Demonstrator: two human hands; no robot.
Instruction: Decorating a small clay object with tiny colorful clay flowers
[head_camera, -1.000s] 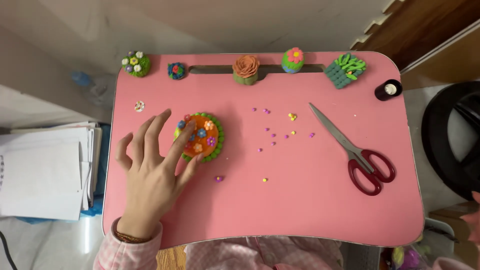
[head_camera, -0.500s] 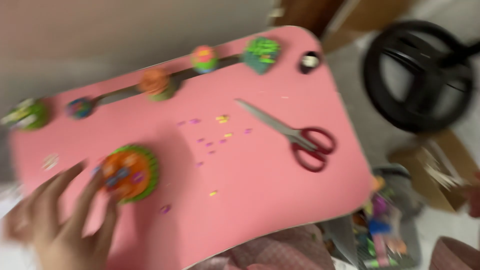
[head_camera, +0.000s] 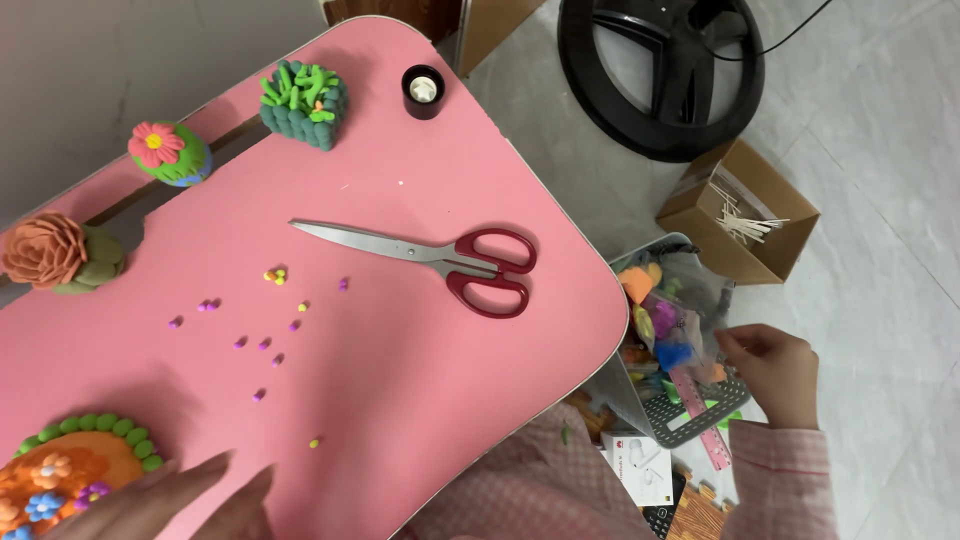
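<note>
Your left hand (head_camera: 165, 500) lies at the near edge of the pink worktop (head_camera: 400, 400), fingers spread flat and apart, tips touching the round orange clay disc (head_camera: 70, 480) with its green bead rim and small blue and orange flowers. That disc sits at the worktop's 8 o'clock corner, half cut off by the picture edge.

Your right hand (head_camera: 775, 370) is off the worktop at 3 o'clock, down over the floor, fingers curled loosely at the clear bag of coloured clay (head_camera: 670, 320) that sits in a grey basket (head_camera: 700, 415). Whether it actually grips the bag I cannot tell. A pink ruler (head_camera: 700, 425) pokes out of the basket just beside your wrist, and a small white box (head_camera: 640, 470) lies at your knee.

Further out, tiny purple and yellow clay beads (head_camera: 270, 310) are scattered across the middle of the worktop. The red-handled scissors (head_camera: 440, 260) lie flat beyond them, blades shut and pointing to 10 o'clock.

Along the far edge stand an orange clay rose (head_camera: 50, 255), a pink flower on a green ball (head_camera: 170, 152), a teal clay cactus (head_camera: 303, 103), and a small black cap (head_camera: 423, 90) at 12 o'clock. On the floor beyond are a cardboard box of white sticks (head_camera: 740, 215) and a black round base (head_camera: 660, 70).
</note>
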